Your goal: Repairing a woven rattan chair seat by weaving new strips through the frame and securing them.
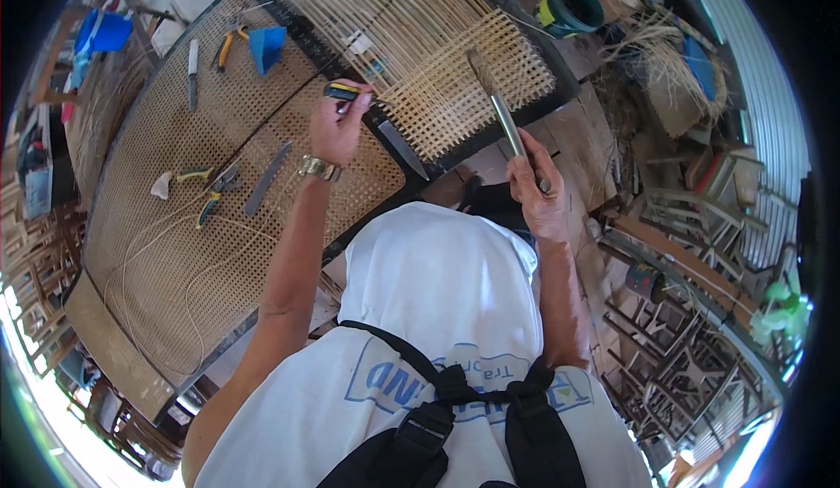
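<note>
My left hand (337, 129), with a watch at the wrist, is closed around a short tool with a black and yellow handle (341, 91); its tip is hidden. It is over the black frame beside the partly woven cane panel (459, 94). My right hand (535, 182) grips a hammer (500, 107) by its metal shaft, the head over the woven part of that panel. Long cane strands (350, 2) run from the weave to the far edge. On the black frame near my left hand lies a flat grey blade (404, 149).
A finished cane panel (166, 252) spreads at left, bearing yellow-handled pliers (210, 208), a long blade (267, 179), a knife (193, 75), a blue piece (267, 49) and loose cane strands. A dark bucket (570, 8) stands at far right. Wooden chair frames (700, 217) crowd the right side.
</note>
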A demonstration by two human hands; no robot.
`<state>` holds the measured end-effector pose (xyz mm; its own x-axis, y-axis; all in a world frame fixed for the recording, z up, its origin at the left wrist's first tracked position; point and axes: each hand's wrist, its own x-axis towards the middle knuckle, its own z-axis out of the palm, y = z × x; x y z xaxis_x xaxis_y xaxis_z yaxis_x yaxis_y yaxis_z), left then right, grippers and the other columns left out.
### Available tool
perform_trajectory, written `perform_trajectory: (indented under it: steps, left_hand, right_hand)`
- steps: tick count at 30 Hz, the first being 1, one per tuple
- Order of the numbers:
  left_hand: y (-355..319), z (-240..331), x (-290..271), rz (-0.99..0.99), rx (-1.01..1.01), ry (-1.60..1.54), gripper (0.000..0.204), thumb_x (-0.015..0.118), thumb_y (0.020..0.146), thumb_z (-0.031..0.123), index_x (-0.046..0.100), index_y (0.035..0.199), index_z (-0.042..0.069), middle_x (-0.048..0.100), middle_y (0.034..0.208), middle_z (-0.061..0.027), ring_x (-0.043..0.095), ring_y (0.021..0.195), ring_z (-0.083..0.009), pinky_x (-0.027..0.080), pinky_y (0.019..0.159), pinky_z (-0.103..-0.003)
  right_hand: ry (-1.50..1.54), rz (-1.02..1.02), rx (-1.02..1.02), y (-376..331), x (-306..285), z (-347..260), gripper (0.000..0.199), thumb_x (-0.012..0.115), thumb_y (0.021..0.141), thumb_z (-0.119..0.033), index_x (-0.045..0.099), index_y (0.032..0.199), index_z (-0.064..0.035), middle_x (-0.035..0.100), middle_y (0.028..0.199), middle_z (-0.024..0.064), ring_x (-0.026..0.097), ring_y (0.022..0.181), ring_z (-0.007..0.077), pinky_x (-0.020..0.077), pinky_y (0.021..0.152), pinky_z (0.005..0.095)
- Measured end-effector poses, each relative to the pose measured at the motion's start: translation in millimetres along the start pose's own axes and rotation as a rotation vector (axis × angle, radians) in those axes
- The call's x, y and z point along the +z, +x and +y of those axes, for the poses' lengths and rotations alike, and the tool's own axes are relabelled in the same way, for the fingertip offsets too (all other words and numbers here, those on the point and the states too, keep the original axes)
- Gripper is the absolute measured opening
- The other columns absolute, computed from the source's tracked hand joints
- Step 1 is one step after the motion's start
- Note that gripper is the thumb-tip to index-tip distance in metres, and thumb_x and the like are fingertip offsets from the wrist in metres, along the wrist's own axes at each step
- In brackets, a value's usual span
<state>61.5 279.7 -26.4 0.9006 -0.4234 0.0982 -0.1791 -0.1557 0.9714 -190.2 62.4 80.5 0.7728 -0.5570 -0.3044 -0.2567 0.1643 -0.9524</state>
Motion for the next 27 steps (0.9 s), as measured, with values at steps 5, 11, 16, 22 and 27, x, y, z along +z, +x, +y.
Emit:
perform_trajectory:
  steps: [5, 11, 16, 22, 27]
  left_hand:
    - [3, 4, 15, 0.106, 0.036, 0.063, 0.018, 0.076, 0.091, 0.018, 0.066, 0.103, 0.01, 0.074, 0.091, -0.0066, 0.07, 0.078, -0.0167, 0.055, 0.071, -0.031]
    - [27, 14, 23, 0.1, -0.011, 0.156, 0.026, 0.074, 0.092, 0.02, 0.06, 0.11, 0.008, 0.074, 0.096, -0.0083, 0.073, 0.086, -0.0223, 0.057, 0.074, -0.034]
    - [39, 10, 24, 0.047, -0.046, 0.165, 0.026, 0.074, 0.093, 0.021, 0.059, 0.109, 0.007, 0.074, 0.096, -0.0087, 0.074, 0.088, -0.0226, 0.059, 0.077, -0.034]
    - [37, 17, 25, 0.005, -0.004, 0.155, 0.022, 0.072, 0.094, 0.017, 0.059, 0.109, 0.008, 0.075, 0.099, -0.0085, 0.075, 0.093, -0.0232, 0.059, 0.078, -0.035]
    - [37, 15, 29, 0.007, -0.024, 0.181, 0.023, 0.072, 0.094, 0.017, 0.058, 0.11, 0.009, 0.075, 0.1, -0.0085, 0.075, 0.091, -0.0234, 0.059, 0.077, -0.035]
  right_hand:
    - [-0.053, -0.034, 0.134, 13, 15, -1, 0.038, 0.06, 0.103, -0.018, 0.057, 0.138, -0.0017, 0.057, 0.08, -0.0021, 0.046, 0.066, 0.0028, 0.037, 0.055, 0.0185]
    - [-0.086, -0.176, 0.035, 42, 17, 20, 0.039, 0.059, 0.104, -0.018, 0.056, 0.137, 0.0016, 0.057, 0.078, -0.0009, 0.048, 0.065, 0.0047, 0.0398, 0.055, 0.0209]
    - [-0.045, -0.207, -0.013, 51, 14, 21, 0.039, 0.058, 0.104, -0.02, 0.056, 0.136, 0.0005, 0.055, 0.074, -0.0017, 0.047, 0.063, 0.0045, 0.0393, 0.054, 0.0215]
    - [-0.132, -0.213, -0.004, 56, -4, 18, 0.038, 0.057, 0.104, -0.021, 0.056, 0.137, -0.0014, 0.057, 0.078, -0.0006, 0.051, 0.07, 0.0057, 0.0434, 0.06, 0.0224]
    - [-0.155, -0.231, -0.015, 60, -9, 16, 0.039, 0.057, 0.104, -0.021, 0.056, 0.137, -0.0012, 0.058, 0.08, -0.0003, 0.052, 0.072, 0.0059, 0.0437, 0.062, 0.0223]
